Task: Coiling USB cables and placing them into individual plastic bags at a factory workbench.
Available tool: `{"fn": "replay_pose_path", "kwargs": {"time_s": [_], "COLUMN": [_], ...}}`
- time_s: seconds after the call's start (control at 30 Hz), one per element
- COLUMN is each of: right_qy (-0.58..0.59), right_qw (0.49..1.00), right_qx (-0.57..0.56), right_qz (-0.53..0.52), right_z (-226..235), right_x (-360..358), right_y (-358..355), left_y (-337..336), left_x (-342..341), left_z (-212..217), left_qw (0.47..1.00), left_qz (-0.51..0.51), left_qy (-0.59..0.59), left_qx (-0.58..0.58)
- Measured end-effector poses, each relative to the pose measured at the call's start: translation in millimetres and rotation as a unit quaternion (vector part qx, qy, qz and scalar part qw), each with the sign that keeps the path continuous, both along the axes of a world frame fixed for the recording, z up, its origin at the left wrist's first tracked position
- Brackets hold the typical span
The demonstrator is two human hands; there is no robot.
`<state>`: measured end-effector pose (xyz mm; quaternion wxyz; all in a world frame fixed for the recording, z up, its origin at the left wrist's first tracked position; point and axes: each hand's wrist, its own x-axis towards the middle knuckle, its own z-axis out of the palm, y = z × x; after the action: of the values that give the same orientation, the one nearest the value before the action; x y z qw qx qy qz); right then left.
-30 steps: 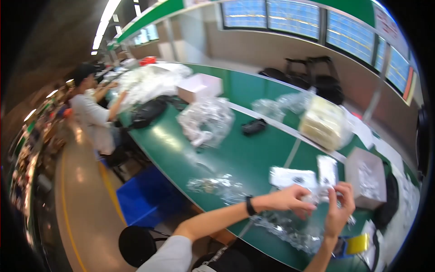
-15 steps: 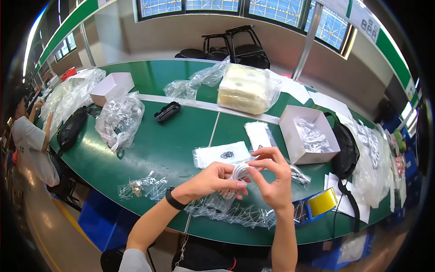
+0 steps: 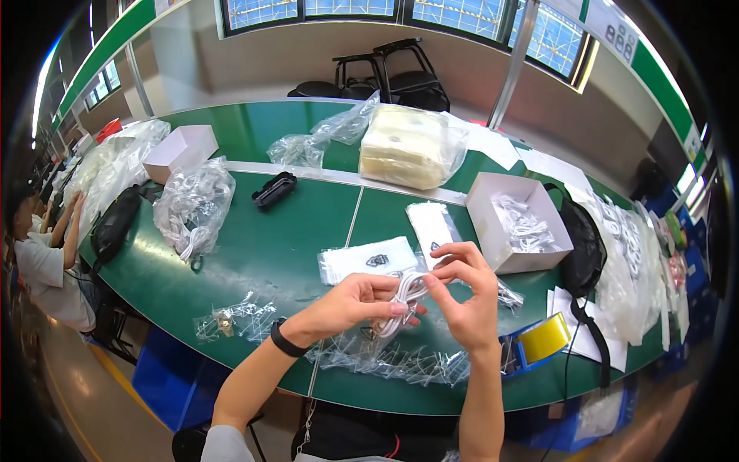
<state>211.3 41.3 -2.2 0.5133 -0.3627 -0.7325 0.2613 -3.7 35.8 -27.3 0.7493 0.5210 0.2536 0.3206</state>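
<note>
Toward the near left of the white box [image 3: 486, 231], a coiled white cable [image 3: 409, 291] is partly hiding behind the left hand [image 3: 358, 300], whose fingers are grasping it. The right hand [image 3: 467, 299] is arching alongside; whether its fingertips are pinching, I cannot tell. The box is holding white cables [image 3: 527, 223].

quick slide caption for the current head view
Left hand holding a coiled white cable, right hand at its upper end, above a green table bearing a box of white cables.
</note>
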Motion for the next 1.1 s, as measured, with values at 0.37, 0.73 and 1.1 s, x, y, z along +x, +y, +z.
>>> {"fn": "replay_pose_path", "kwargs": {"time_s": [0.37, 0.73, 1.1], "right_qy": [-0.051, -0.017, -0.002], "right_qw": [0.998, 0.999, 0.997], "right_qx": [-0.013, 0.014, 0.037], "right_qz": [0.02, -0.026, -0.061], "right_z": [4, 3, -2], "right_x": [0, -2, -2], "right_y": [-3, 0, 2], "left_y": [-1, -1, -2], "left_x": [2, 5, 2], "left_z": [-5, -1, 2], "left_qw": [0.999, 0.998, 0.999], "left_qz": [0.043, 0.066, 0.024], "left_qy": [0.006, 0.017, -0.018], "left_qx": [0.027, 0.01, 0.013]}}
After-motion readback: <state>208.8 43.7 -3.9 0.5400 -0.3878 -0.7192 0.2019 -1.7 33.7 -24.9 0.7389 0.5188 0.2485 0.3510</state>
